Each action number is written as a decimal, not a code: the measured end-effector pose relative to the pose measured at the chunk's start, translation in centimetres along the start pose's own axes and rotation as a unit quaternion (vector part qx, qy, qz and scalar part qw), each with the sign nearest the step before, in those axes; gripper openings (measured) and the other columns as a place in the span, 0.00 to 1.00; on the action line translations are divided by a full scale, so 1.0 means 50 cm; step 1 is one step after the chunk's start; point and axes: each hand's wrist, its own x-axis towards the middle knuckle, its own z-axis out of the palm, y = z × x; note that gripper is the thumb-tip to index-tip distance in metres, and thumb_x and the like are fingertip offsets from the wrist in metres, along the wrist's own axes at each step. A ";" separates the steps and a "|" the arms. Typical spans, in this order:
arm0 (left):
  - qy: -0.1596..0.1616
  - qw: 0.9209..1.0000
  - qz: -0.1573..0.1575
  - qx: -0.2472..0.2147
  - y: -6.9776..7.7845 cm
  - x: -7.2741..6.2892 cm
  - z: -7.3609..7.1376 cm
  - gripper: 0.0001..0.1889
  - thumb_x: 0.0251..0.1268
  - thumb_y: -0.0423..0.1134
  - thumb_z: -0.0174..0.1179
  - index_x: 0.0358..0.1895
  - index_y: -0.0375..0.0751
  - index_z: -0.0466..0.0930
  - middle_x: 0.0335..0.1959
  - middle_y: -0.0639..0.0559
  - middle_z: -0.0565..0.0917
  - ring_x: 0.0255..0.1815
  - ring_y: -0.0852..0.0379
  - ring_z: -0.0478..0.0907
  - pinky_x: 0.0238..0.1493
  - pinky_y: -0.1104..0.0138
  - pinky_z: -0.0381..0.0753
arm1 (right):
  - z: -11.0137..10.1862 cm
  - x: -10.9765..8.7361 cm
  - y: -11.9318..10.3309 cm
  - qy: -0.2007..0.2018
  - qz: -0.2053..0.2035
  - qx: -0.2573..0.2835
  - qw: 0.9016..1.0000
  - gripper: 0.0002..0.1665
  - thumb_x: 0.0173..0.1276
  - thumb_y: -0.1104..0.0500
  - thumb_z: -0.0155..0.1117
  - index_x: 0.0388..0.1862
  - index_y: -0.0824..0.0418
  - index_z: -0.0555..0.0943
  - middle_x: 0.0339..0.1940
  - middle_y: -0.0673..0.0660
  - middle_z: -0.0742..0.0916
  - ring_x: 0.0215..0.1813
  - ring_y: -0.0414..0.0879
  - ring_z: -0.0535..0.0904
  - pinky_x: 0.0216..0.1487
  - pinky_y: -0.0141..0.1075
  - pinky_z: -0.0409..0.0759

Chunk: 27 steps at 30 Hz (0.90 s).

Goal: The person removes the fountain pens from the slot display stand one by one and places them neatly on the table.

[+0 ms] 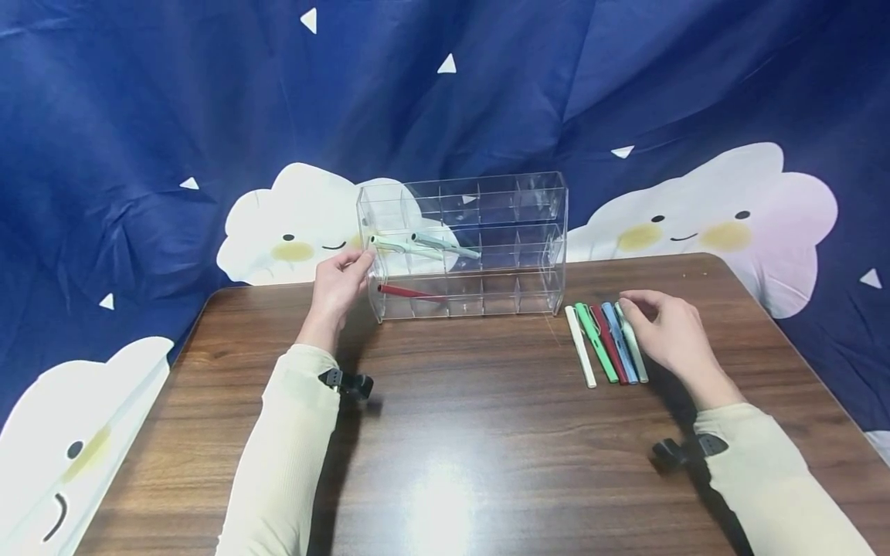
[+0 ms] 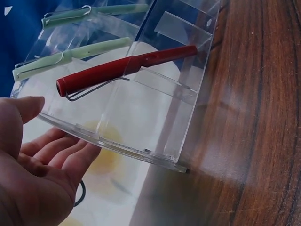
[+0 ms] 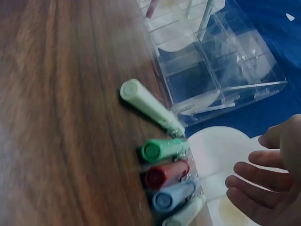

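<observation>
My left hand [image 1: 337, 289] grips the left side wall of a clear plastic pen organizer [image 1: 462, 309], thumb in front and fingers against the outside. In the organizer's bottom tier lies a red pen [image 2: 103, 75]. A pale green pen [image 2: 70, 57] and a teal-green pen [image 1: 445, 245] slant in the tier above. My right hand [image 1: 667, 328] hovers at the right end of a row of pens, fingers loosely bent and holding nothing. That row has a white pen [image 1: 581, 347], a bright green pen [image 1: 596, 342], a dark red pen [image 1: 609, 344], a blue pen [image 1: 624, 343] and a pale green pen [image 1: 634, 351].
The brown wooden table [image 1: 445, 417] carries everything, with the organizer at its back edge. Behind hangs a dark blue curtain [image 1: 445, 116] printed with white clouds. Each wrist wears a small black camera.
</observation>
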 end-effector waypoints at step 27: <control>-0.019 0.999 -0.014 -0.026 0.000 0.000 -0.003 0.28 0.81 0.46 0.63 0.77 0.36 0.75 0.76 0.35 0.78 0.75 0.42 0.79 0.75 0.58 0.82 | 0.018 0.032 -0.108 0.061 -0.058 0.094 0.992 0.19 0.84 0.54 0.62 0.64 0.61 0.88 0.59 0.65 0.92 0.59 0.56 0.89 0.51 0.12 0.71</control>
